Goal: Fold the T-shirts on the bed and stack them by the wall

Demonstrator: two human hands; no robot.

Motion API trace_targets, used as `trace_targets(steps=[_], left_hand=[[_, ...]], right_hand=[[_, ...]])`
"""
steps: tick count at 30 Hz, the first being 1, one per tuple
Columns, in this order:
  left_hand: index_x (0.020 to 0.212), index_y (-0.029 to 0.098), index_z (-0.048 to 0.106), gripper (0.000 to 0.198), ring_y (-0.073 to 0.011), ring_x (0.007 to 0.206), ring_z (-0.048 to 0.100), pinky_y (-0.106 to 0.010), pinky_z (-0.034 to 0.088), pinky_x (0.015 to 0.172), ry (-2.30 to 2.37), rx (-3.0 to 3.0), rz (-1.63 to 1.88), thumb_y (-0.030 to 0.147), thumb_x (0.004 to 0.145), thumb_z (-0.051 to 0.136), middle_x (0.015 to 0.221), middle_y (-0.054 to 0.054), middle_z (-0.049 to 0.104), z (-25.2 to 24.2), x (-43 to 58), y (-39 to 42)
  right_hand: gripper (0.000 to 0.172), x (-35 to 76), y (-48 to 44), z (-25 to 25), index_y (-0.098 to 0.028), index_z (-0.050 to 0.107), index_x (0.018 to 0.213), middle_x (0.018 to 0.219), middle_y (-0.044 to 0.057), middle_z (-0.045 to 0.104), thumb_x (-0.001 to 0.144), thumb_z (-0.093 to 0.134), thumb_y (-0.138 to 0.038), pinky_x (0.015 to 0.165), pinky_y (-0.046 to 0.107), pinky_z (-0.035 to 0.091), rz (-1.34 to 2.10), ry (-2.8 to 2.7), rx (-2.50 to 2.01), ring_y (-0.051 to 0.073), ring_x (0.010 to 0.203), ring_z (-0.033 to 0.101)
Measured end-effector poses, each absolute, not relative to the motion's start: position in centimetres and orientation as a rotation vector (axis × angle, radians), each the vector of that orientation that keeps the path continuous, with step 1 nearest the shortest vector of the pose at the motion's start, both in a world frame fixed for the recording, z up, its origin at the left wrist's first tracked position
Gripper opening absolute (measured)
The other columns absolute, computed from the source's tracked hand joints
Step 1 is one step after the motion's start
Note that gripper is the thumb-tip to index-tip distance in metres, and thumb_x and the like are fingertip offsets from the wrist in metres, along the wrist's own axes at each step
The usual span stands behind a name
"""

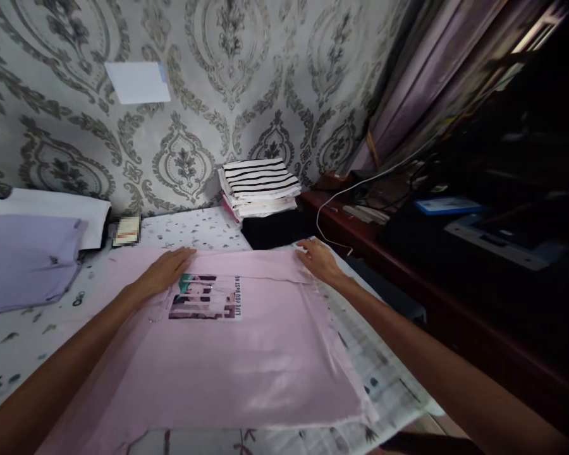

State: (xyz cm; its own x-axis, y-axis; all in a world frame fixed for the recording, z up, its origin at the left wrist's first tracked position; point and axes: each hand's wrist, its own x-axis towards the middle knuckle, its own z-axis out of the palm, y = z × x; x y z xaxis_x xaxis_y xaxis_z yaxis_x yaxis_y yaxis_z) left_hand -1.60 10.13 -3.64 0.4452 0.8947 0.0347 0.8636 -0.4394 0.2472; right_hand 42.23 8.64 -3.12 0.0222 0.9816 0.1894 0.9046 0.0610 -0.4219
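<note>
A pink T-shirt (246, 366) lies spread over the patterned cloth, with a picture print (203, 297) and sideways lettering near its far side. A strip along its far edge is folded over. My left hand (173, 264) rests flat on the far left part of the shirt, fingers stretched out together, just beyond the print. At the far right corner, my right hand (321, 260) touches the shirt's edge with its fingers loosely bent and apart. A thin bracelet-like loop shows by my left wrist.
A stack of folded clothes (260, 183), striped on top, stands against the wall beside a folded black garment (279, 229). Lavender (28, 262) and white (61, 212) clothes lie left. A dark red wooden desk (346, 234) borders the right, with a white cable (334, 199).
</note>
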Motion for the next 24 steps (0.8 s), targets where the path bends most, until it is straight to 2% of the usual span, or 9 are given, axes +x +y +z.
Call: trace_targets(steps=[4,5,9,13,16,18,21,24], left_hand=[[0.154,0.021,0.041,0.066,-0.0255,0.153,0.029,-0.048,0.026,0.123,1.594,2.491,0.158,0.055,0.101,0.021,0.164,-0.009,0.035,-4.4,0.0,10.7],[0.156,0.021,0.038,0.067,-0.0256,0.154,0.025,-0.05,0.023,0.123,1.617,2.495,0.136,0.055,0.101,0.02,0.166,-0.009,0.03,-4.6,0.1,10.7],[0.159,0.022,0.032,0.068,-0.0251,0.156,0.019,-0.051,0.019,0.124,1.661,2.506,0.059,0.057,0.101,0.02,0.168,-0.008,0.022,-5.0,0.2,10.5],[0.159,0.021,0.03,0.07,-0.0265,0.156,0.017,-0.052,0.018,0.124,1.667,2.507,0.035,0.059,0.101,0.021,0.168,-0.009,0.02,-4.8,0.3,10.5],[0.16,0.022,0.029,0.07,-0.0279,0.156,0.018,-0.053,0.019,0.124,1.664,2.509,0.016,0.059,0.101,0.023,0.168,-0.01,0.02,-4.5,0.5,10.5],[0.16,0.023,0.03,0.07,-0.0294,0.156,0.02,-0.055,0.022,0.122,1.672,2.512,0.026,0.059,0.1,0.024,0.168,-0.01,0.022,-4.4,0.6,10.4],[0.158,0.023,0.034,0.069,-0.0312,0.154,0.025,-0.057,0.024,0.121,1.67,2.532,0.099,0.059,0.1,0.026,0.167,-0.012,0.028,-4.1,1.2,9.7],[0.15,0.022,0.045,0.061,-0.0301,0.149,0.035,-0.054,0.025,0.121,1.546,2.611,0.21,0.055,0.1,0.031,0.161,-0.012,0.041,-3.4,3.4,8.4]], right_hand=[[0.003,43.0,10.9,-3.5,-0.018,0.068,0.075,0.082,0.005,0.065,0.073,0.068,-0.021,0.069,0.027,0.045,0.304,-1.908,-1.876,0.017,0.075,0.06],[0.005,43.4,11.1,-3.4,-0.018,0.065,0.07,0.078,0.003,0.064,0.073,0.068,-0.021,0.067,0.026,0.044,0.325,-1.903,-1.862,0.016,0.073,0.059],[0.013,44.9,11.0,-3.5,-0.02,0.056,0.069,0.064,-0.001,0.06,0.079,0.063,-0.026,0.059,0.024,0.043,0.424,-1.848,-1.803,0.013,0.062,0.057],[0.009,44.9,10.7,-4.1,-0.02,0.056,0.07,0.059,-0.003,0.059,0.076,0.062,-0.025,0.055,0.025,0.042,0.446,-1.798,-1.782,0.014,0.056,0.055],[0.003,44.4,10.5,-4.1,-0.02,0.061,0.076,0.068,0.0,0.064,0.074,0.06,-0.019,0.061,0.027,0.044,0.374,-1.771,-1.777,0.015,0.064,0.059],[0.013,44.2,9.9,-3.6,-0.02,0.065,0.086,0.081,0.002,0.067,0.075,0.058,-0.018,0.069,0.028,0.046,0.316,-1.754,-1.769,0.016,0.074,0.062],[0.019,43.8,7.6,-2.5,-0.02,0.067,0.098,0.096,0.006,0.065,0.082,0.058,-0.025,0.075,0.03,0.047,0.251,-1.884,-1.68,0.018,0.083,0.062],[0.024,43.3,4.5,-1.7,-0.021,0.068,0.104,0.108,0.008,0.064,0.085,0.062,-0.034,0.077,0.031,0.048,0.218,-2.192,-1.558,0.021,0.091,0.061]])
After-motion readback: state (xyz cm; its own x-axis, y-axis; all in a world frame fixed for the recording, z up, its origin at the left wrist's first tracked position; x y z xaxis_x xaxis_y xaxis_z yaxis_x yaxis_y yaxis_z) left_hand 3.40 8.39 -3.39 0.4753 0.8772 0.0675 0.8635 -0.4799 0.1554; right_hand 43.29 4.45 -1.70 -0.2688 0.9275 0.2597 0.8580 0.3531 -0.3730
